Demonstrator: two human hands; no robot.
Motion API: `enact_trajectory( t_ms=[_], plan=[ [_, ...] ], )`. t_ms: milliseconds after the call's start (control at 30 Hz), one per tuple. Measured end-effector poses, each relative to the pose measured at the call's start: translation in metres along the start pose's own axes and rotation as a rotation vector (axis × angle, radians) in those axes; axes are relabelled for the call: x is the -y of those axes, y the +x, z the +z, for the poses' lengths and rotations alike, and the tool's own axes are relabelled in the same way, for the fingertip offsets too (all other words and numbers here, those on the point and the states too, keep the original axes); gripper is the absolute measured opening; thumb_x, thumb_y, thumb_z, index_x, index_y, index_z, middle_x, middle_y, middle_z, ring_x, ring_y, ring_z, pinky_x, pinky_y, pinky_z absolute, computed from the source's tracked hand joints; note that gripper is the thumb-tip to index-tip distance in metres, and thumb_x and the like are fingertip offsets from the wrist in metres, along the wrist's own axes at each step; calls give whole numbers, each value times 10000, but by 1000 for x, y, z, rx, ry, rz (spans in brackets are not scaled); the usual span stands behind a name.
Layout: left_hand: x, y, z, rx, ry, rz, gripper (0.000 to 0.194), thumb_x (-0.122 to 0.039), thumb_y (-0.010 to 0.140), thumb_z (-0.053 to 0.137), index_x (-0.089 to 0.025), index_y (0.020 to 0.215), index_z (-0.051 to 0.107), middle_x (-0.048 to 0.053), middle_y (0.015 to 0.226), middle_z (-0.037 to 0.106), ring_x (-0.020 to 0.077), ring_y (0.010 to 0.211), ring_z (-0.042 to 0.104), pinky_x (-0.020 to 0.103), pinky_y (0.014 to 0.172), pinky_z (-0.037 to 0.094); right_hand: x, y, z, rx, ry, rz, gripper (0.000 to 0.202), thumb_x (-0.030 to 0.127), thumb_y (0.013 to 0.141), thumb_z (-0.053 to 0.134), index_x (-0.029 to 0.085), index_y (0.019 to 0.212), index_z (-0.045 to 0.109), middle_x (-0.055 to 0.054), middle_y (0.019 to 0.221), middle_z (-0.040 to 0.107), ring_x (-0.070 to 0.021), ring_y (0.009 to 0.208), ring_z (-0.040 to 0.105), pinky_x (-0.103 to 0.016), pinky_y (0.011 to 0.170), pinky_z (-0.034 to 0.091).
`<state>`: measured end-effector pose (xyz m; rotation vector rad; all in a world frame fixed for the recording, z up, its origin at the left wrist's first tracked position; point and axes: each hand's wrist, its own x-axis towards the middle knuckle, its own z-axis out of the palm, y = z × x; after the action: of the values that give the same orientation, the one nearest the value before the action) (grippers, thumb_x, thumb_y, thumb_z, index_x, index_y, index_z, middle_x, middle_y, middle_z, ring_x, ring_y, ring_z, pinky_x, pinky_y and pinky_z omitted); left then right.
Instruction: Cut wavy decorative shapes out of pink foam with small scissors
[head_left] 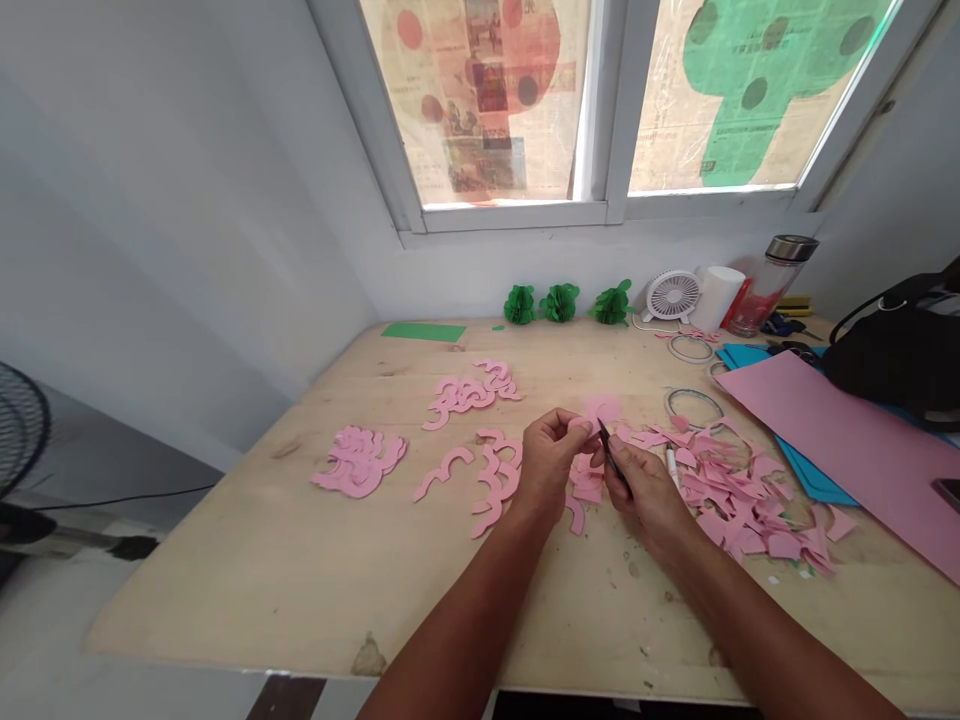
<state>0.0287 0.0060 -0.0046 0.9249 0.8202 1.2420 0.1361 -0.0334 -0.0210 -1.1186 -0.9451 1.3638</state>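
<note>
Between the fingers of my left hand (551, 452) is a small piece of pink paper (602, 408), its upper part blurred. My right hand (646, 487) grips a dark cutting tool, apparently scissors (611, 450), with the tip against that paper. Most of the tool's handle is hidden by my fingers. Under and left of my left hand lie curved pink paper cutouts (491, 485). Right of my right hand spreads a heap of pink paper scraps (742, 505), with a white pen (672, 465) at its near side.
More pink cutouts sit in a stack (360, 462) at left and a pile (471, 392) farther back. Several green paper shapes (559, 302), a small fan (673, 297) and a bottle (772, 285) line the wall. Tape rolls (694, 392), pink sheet (840, 440) and black bag (900, 345) occupy the right.
</note>
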Motion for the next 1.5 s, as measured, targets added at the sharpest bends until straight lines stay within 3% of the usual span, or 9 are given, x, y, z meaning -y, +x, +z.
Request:
enact_trajectory(
  t_ms=[1500],
  plan=[
    [-3,-1,1,26,-17,-53,190,-258,631,652,-135,591,512,-20,519,525,80,464,498,260,595,442,-5,0,1,-36,-27,12,376,518,791,479,163,682,541,85,393,286,-64,355,184,-204,358,124]
  ],
)
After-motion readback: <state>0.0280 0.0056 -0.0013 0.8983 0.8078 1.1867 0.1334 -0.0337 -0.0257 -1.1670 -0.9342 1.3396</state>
